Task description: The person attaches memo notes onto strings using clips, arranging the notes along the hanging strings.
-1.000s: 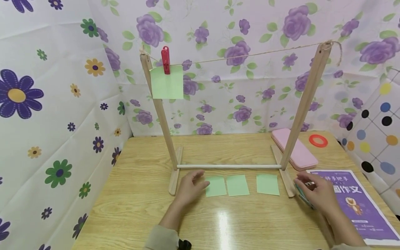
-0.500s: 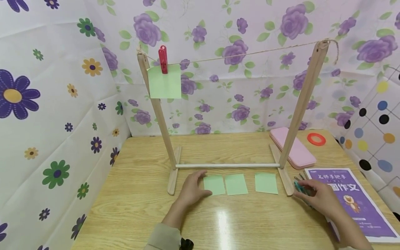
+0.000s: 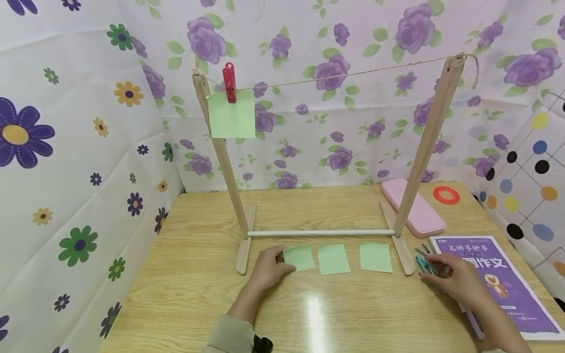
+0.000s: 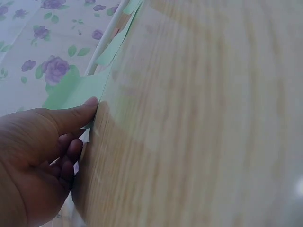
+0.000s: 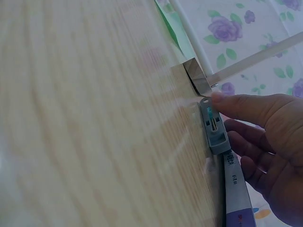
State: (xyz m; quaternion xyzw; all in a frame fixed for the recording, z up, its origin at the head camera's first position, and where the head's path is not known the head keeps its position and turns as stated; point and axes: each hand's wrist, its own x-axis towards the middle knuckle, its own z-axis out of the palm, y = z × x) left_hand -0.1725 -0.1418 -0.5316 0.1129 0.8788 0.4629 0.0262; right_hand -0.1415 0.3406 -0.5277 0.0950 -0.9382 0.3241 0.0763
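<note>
My left hand [image 3: 268, 269] pinches the left edge of a pale green sticky note [image 3: 300, 257], thumb on the near side. In the left wrist view the note [image 4: 78, 90] stands tilted up from the table. Two more green notes, a middle one [image 3: 333, 259] and a right one [image 3: 375, 257], lie in line with it. My right hand [image 3: 459, 279] has thumb and index finger around a teal clip [image 3: 424, 264] by the frame's right foot; I cannot tell whether they grip it. A grey clip [image 5: 215, 125] lies under the thumb in the right wrist view.
A wooden frame carries a string [image 3: 348, 74]; a red clothespin [image 3: 229, 82] holds a green note [image 3: 232, 117] there. A white rod [image 3: 322, 233] joins its feet. At right are a pink case [image 3: 417, 211], a red ring [image 3: 446, 195] and a purple book [image 3: 507, 289].
The left fingers have closed on the left note, which has shifted slightly left and up and tilted. My right hand has come down around the teal clip beside the frame's foot.
</note>
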